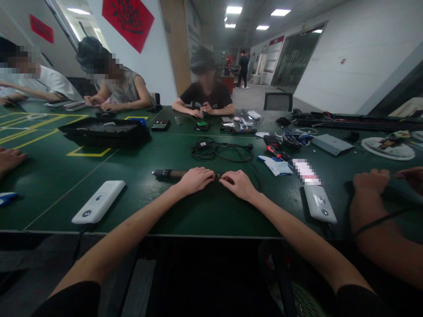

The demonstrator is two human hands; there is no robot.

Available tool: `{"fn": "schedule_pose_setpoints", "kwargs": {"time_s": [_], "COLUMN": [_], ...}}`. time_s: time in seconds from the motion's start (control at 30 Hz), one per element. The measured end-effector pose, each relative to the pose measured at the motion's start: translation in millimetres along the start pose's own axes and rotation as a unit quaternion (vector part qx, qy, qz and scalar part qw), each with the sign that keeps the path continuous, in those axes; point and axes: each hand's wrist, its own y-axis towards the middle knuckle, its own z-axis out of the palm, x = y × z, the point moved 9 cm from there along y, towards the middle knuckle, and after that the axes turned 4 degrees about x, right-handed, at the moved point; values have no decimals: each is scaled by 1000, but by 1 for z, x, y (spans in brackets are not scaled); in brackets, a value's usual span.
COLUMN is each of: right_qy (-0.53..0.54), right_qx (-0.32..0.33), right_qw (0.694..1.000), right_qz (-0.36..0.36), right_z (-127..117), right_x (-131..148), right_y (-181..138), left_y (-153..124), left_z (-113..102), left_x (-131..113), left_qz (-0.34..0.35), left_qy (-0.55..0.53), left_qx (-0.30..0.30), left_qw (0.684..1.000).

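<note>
A dark electric screwdriver (173,174) lies on the green table (205,215), its tip pointing left. My left hand (197,179) is closed around its rear end. Facing it, my right hand (237,182) pinches near a small dark connector (217,176) in the narrow gap between the hands. My fingers hide most of this connector, and whether it is joined to the screwdriver I cannot tell. A black cable (224,152) lies loosely coiled just beyond, with one strand running down past my right hand.
White power banks (99,202) (320,204) lie at either side. A black tray (105,132) sits back left. A red-handled screwdriver (273,152), a blue-and-white packet (276,166) and a white fan grille (386,148) are to the right. Co-workers sit around; one's arm (373,207) is close right.
</note>
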Motion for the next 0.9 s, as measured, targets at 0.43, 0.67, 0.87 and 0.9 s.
{"fn": "schedule_pose_setpoints", "kwargs": {"time_s": [0.43, 0.67, 0.87, 0.9], "right_qy": [19, -4, -9, -9], "right_qx": [-2, 20, 36, 36], "right_qw": [1000, 1000, 999, 999], "right_qz": [-4, 3, 5, 7], "right_z": [1, 6, 8, 7], "right_x": [-8, -12, -12, -12], "right_y": [-6, -6, -6, -6], "left_y": [-122, -191, -198, -194], "left_z": [-25, -44, -59, -62], "left_x": [207, 251, 243, 240], "left_qz": [-335, -505, -507, -500], "left_qy": [106, 162, 175, 175], "left_qx": [-14, -99, -167, -181], "left_qw": [936, 842, 827, 829]}}
